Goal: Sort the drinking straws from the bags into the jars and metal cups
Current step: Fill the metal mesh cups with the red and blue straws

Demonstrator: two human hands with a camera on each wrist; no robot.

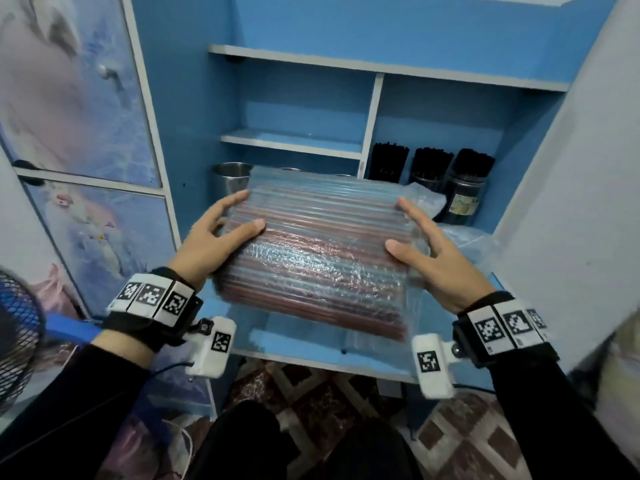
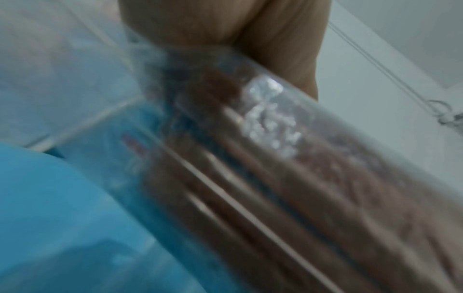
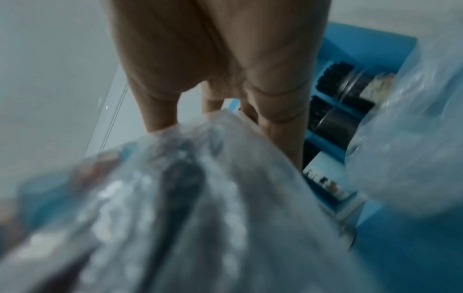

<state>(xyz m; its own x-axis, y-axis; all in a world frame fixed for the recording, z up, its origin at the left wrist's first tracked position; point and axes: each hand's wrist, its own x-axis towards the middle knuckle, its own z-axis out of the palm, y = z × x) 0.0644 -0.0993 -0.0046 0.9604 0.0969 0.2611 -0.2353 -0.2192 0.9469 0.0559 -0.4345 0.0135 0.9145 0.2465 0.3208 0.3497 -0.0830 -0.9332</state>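
A blue fan guard (image 1: 15, 337) sits low and well to the outside of the left hand (image 1: 211, 237), and a blue shelf unit (image 1: 194, 109) rises ahead of both hands. The left hand grasps the left end of a clear plastic bag of reddish-brown drinking straws (image 1: 318, 258), thumb laid across the top and fingers spread along the end; the left wrist view is blurred but shows the palm (image 2: 225, 25) against the bag (image 2: 288, 158). Just beyond the left fingertips a metal cup (image 1: 230, 178) stands on the shelf, partly hidden by the bag's far edge. The bag is held between the two hands above the lower shelf board (image 1: 311, 344), its straws running from one hand to the other, the near edge tilted down toward the person. The right hand (image 1: 440, 258) holds the right end, thumb on top and fingers spread along the edge; in the right wrist view the fingers (image 3: 160, 111) meet crinkled plastic (image 3: 200, 198). Beyond the right hand three jars (image 1: 464, 188) packed with black straws (image 1: 431, 162) stand in a row, with loose clear plastic (image 1: 426, 199) beside them.
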